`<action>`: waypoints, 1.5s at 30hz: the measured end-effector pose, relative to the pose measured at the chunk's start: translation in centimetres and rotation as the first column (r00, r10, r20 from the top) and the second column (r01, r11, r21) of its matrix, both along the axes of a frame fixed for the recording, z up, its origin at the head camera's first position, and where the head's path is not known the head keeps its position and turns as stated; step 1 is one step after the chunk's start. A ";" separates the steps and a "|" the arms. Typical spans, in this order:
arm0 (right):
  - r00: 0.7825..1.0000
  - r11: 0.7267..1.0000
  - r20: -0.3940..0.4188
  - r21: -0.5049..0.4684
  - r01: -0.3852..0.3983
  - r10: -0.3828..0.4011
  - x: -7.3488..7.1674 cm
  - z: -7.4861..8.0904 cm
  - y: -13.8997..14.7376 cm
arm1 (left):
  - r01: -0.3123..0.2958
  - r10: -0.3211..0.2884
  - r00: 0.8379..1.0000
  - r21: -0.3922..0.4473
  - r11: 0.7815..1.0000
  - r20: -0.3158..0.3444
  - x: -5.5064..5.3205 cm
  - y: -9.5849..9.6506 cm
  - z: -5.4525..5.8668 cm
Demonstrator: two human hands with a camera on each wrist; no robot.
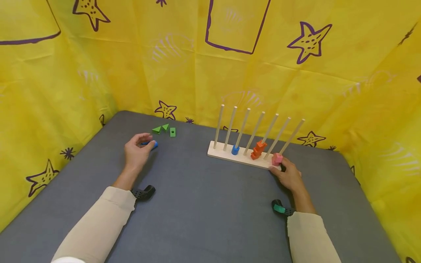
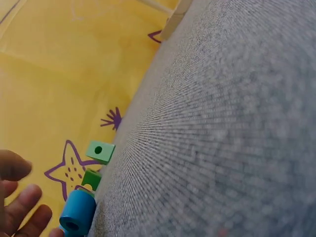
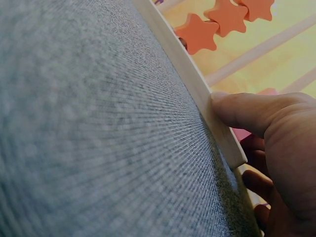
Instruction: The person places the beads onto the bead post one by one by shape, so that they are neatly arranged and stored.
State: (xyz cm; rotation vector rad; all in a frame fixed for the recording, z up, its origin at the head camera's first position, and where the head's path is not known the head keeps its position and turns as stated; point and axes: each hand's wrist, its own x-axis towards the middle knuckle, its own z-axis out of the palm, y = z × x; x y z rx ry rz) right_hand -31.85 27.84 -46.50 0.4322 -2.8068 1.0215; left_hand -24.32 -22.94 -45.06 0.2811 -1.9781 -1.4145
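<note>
A wooden peg stand (image 1: 227, 155) with several upright rods stands on the table. My right hand (image 1: 289, 175) grips its right end, the thumb on the front edge and the fingers behind. Next to that hand, pink blocks (image 1: 277, 159) sit on the rightmost rod. Orange star beads (image 3: 197, 34) are stacked on another rod, and a blue bead (image 1: 235, 150) is on a rod further left. My left hand (image 1: 136, 151) is beside blue cylinder beads (image 2: 79, 210) on the table; its fingers are loosely bent, with a gap between thumb and fingers. Part of the beads is hidden by the hand.
Green blocks lie beyond the left hand: a rectangular one with a hole (image 1: 173, 132) and two triangular ones (image 1: 157, 130). A yellow patterned cloth (image 1: 171, 73) hangs behind the grey table (image 1: 210, 212) and along its sides.
</note>
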 end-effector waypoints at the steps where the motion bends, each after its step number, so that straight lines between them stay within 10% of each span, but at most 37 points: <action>1: 1.000 1.000 0.005 0.004 0.001 -0.001 0.0 0.0 0.1 | -0.005 0.006 1.000 -0.030 1.000 0.014 0.0 -0.1 -0.2; 14: 0.997 0.999 0.070 0.036 0.013 -0.015 0.1 0.2 0.3 | 0.040 0.021 0.979 -0.290 0.956 0.205 -0.1 -0.3 -1.3; 24: 0.997 0.999 0.074 0.034 0.013 -0.016 0.2 0.4 0.3 | 0.140 0.004 0.959 -0.484 0.864 0.285 0.0 -0.3 -1.2; 34: 0.995 0.999 0.096 0.039 0.019 -0.022 0.3 1.0 0.0 | 0.066 -0.008 0.991 -0.447 0.892 0.130 0.0 0.3 -0.9; 45: 0.995 0.999 0.101 0.038 0.020 -0.023 0.1 0.5 -0.1 | 0.167 -0.047 0.963 -0.451 0.877 0.265 0.1 0.3 -0.7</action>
